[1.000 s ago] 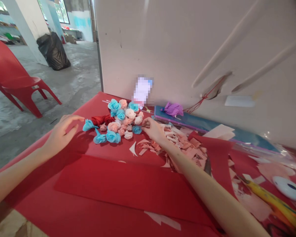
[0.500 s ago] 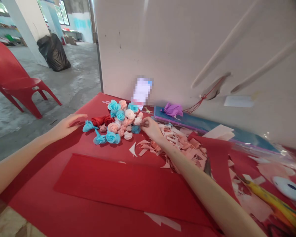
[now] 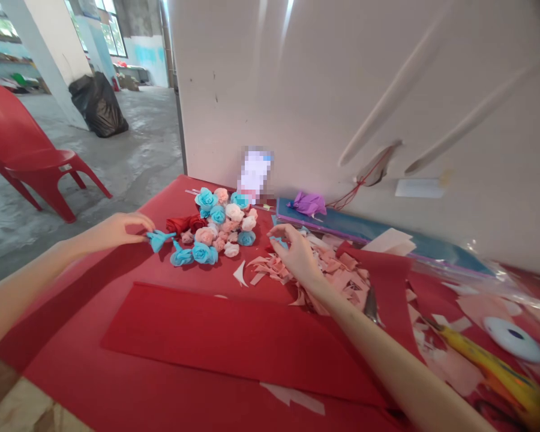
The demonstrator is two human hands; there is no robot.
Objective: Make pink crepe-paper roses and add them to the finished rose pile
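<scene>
My left hand (image 3: 112, 233) is at the left side of the flower pile. Its thumb and fingers pinch the end of a blue crepe-paper flower (image 3: 159, 240). Close beside lie red paper roses (image 3: 180, 224), other blue roses (image 3: 204, 253), and pink (image 3: 204, 235) and white ones (image 3: 234, 212), bunched on the red tabletop (image 3: 157, 282). My right hand (image 3: 297, 252) hovers by the paper scraps (image 3: 342, 270), right of the pile. Its fingers are curved and apart, and a bit of blue paper (image 3: 279, 241) shows in the gap; whether it touches them is unclear.
A long red paper strip (image 3: 234, 336) lies in front. A blurred phone (image 3: 254, 174) leans on the pale upright panel (image 3: 319, 90). Behind the scraps are a purple paper piece (image 3: 308, 203) and a blue flat pack (image 3: 432, 249); a yellow tool (image 3: 486, 360) is at right.
My left hand has closed on the blue flower at the pile's left edge. My right hand has moved right and down, away from the flowers toward the scraps. The view has shifted slightly.
</scene>
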